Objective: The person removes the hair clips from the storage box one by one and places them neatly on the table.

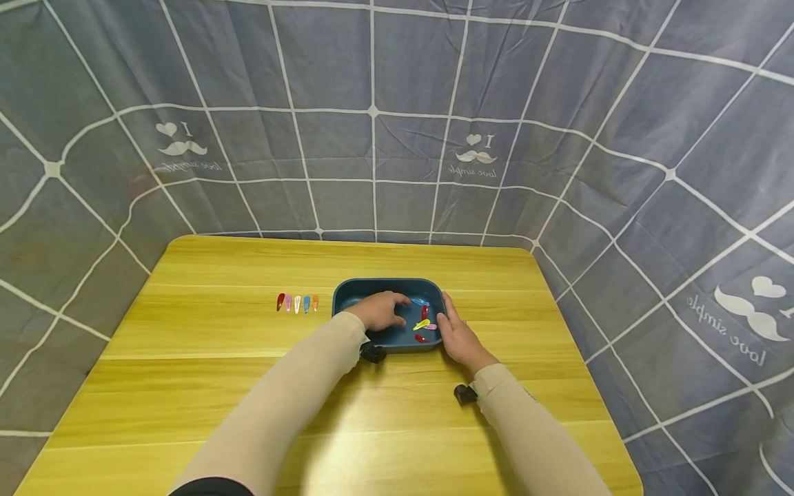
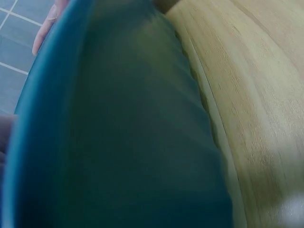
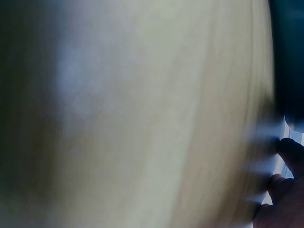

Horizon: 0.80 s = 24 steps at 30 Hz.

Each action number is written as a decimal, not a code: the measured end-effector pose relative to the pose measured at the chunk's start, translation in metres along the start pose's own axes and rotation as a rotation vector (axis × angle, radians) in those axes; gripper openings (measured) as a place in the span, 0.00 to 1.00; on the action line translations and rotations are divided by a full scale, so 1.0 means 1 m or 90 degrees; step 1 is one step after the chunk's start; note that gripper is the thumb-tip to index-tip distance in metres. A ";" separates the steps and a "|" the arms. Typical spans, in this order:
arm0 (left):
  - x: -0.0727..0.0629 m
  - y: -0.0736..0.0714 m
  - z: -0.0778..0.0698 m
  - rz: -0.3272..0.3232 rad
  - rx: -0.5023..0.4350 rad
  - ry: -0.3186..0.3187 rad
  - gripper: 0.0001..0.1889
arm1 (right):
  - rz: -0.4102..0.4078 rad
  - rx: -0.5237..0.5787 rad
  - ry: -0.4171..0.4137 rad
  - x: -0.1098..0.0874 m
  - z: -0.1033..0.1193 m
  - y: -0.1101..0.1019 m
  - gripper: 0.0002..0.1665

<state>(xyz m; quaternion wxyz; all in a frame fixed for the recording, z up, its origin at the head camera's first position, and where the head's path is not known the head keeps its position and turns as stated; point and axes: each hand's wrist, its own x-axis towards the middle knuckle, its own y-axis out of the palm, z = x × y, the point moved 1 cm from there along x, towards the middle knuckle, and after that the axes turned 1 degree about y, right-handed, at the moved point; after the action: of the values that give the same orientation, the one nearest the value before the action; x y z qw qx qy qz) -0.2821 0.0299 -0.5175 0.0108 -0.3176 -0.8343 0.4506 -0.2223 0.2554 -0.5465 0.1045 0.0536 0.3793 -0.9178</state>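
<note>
A dark blue rectangular tray [image 1: 386,348] stands on the wooden table, with several snap hair clips inside toward its right end. Among them are a blue clip [image 1: 420,302], a yellow clip [image 1: 422,324], a pink clip [image 1: 431,327] and a red clip [image 1: 420,338]. My left hand [image 1: 380,311] reaches over the front rim into the tray, thumb and fingers apart, left of the clips; nothing shows between them. On the tray's right wall my right hand [image 1: 460,337] grips with its thumb at the rim and fingers along the outside. The left wrist view shows mostly the tray's wall [image 2: 142,118].
Left of the tray, several hair clips lie in a row: a dark red clip [image 1: 281,302], pink, a white clip [image 1: 298,304], blue and an orange clip [image 1: 315,303]. A grey curtain [image 1: 341,145] with white lines surrounds the wooden table [image 1: 217,331].
</note>
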 end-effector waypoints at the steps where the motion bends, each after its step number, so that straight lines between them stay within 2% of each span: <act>1: 0.001 0.001 0.000 0.000 0.000 -0.002 0.28 | 0.000 0.000 0.001 0.000 0.000 0.000 0.37; 10: 0.008 0.008 -0.004 0.002 0.023 -0.008 0.29 | 0.004 -0.001 0.007 -0.001 0.000 -0.001 0.37; 15: 0.011 0.016 -0.009 -0.010 0.052 0.012 0.29 | 0.001 0.001 0.001 0.000 -0.001 -0.001 0.37; 20: 0.012 0.022 -0.013 -0.020 0.052 0.036 0.27 | -0.001 -0.006 -0.010 0.000 0.000 -0.001 0.37; 24: 0.013 0.025 -0.014 -0.019 0.051 0.039 0.27 | 0.000 -0.007 -0.015 0.000 -0.001 -0.001 0.37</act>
<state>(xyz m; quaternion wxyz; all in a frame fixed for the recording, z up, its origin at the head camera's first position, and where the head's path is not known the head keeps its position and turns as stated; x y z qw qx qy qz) -0.2749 0.0574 -0.5315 0.0562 -0.3179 -0.8195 0.4735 -0.2221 0.2569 -0.5460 0.1095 0.0424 0.3827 -0.9164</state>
